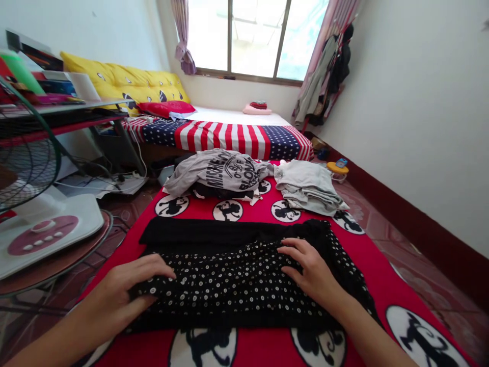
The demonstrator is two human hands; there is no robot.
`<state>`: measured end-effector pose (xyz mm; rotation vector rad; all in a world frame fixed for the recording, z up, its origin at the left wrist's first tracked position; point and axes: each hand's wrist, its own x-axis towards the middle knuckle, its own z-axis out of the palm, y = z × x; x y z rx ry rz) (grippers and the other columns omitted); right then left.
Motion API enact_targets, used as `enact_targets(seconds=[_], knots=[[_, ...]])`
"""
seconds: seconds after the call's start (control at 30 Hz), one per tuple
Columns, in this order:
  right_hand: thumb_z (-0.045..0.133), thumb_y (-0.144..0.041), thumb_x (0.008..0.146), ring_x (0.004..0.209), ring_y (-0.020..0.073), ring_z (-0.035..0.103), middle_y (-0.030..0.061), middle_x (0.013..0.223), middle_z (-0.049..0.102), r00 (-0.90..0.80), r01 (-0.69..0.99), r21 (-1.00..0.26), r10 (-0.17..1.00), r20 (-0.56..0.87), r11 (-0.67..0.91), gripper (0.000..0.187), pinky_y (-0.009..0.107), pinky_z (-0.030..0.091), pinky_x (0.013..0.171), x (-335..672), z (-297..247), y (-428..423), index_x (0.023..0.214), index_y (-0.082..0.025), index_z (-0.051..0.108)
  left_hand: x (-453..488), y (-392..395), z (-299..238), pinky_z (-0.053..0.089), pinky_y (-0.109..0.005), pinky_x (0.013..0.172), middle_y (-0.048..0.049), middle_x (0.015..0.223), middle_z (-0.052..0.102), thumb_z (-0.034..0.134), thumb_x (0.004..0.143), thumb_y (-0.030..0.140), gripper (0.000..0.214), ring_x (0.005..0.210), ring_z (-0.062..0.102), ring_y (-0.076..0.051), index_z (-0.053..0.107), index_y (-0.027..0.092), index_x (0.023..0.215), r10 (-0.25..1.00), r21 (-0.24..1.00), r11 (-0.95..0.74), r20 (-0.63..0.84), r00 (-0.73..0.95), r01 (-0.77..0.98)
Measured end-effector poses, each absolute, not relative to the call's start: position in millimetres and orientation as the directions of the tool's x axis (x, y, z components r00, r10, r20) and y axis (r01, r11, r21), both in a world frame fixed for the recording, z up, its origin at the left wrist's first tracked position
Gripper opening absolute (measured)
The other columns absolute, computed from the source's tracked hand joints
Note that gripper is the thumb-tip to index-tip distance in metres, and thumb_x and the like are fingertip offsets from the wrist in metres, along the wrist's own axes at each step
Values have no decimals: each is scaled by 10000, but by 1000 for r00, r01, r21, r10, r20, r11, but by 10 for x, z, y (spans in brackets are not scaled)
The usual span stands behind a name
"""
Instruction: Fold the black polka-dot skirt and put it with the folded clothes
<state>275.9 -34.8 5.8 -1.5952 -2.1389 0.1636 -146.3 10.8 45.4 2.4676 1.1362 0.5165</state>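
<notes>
A black garment with white dots (237,283) lies spread across a red mat with black-and-white round prints (382,265). My left hand (126,293) rests flat on the garment's left end, fingers stretched toward the middle. My right hand (309,267) lies on the right part, fingers spread and slightly curled on the cloth. Neither hand has hold of anything. Further along the mat sit a crumpled grey printed shirt (221,173) on dark clothes and a stack of folded pale grey clothes (307,186).
A white fan base (42,229) and fan cage (23,158) stand at the left beside a low desk (76,109). A stars-and-stripes mattress (229,135) lies beyond the mat. A white wall runs along the right; clothes hang by the window (324,76).
</notes>
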Motion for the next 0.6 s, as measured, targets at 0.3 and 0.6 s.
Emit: enact_targets(seconds=[0.3,0.6], knots=[[506,-84,828,1074,208,582,28,1112,670,-202,719,-549,884,420,426,208,454,323,1067,2683,104,-303,946,-239,579,-1454,-57,947,484,-295,938,16,1023,735,627,727,577,340,986,656,-244,734,306,901,975,712,-216,124,182,668],[531,-220,868,898,193,593,18,908,662,-106,703,-663,959,262,259,98,327,446,830,2891,75,-388,899,-230,624,-1410,-134,722,495,-321,801,45,818,738,453,663,373,285,829,658,-227,723,335,747,950,592,-312,183,253,743]])
